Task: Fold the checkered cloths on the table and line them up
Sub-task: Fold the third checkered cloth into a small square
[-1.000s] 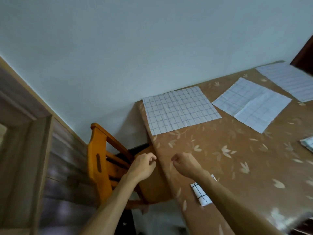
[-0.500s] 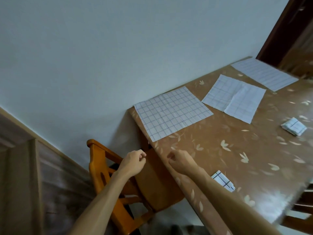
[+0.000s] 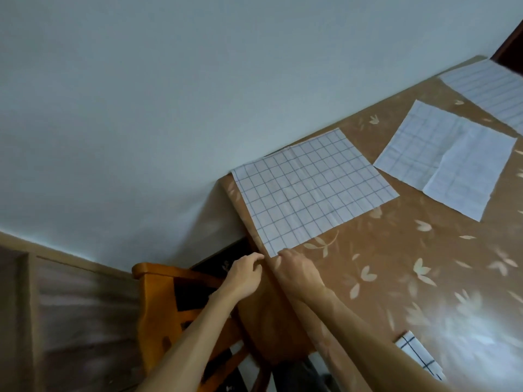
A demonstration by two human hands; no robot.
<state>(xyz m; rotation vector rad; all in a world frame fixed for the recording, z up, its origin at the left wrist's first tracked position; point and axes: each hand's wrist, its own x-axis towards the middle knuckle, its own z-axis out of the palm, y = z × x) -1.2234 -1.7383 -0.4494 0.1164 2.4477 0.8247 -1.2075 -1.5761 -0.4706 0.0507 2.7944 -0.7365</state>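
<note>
Three white checkered cloths lie spread along the wall side of the brown leaf-patterned table point(image 3: 396, 267): the nearest cloth point(image 3: 311, 190), a creased middle cloth point(image 3: 447, 162) and a far cloth point(image 3: 492, 89) cut by the frame's right edge. A small folded checkered cloth point(image 3: 418, 355) lies at the lower right. My right hand point(image 3: 297, 271) rests on the table, its curled fingertips touching the nearest cloth's near corner. My left hand point(image 3: 244, 275) hovers just off the table's left edge beside that corner, fingers pinched together and holding nothing.
An orange wooden chair point(image 3: 158, 301) stands to the left of the table below my left arm. A pale wall runs behind the table's far edge. A dark door frame point(image 3: 509, 46) shows at the top right.
Both hands have moved forward from mid-table edge up to the near corner of the nearest cloth. The view has swung, and the small folded cloth seen at the right is out of frame.
</note>
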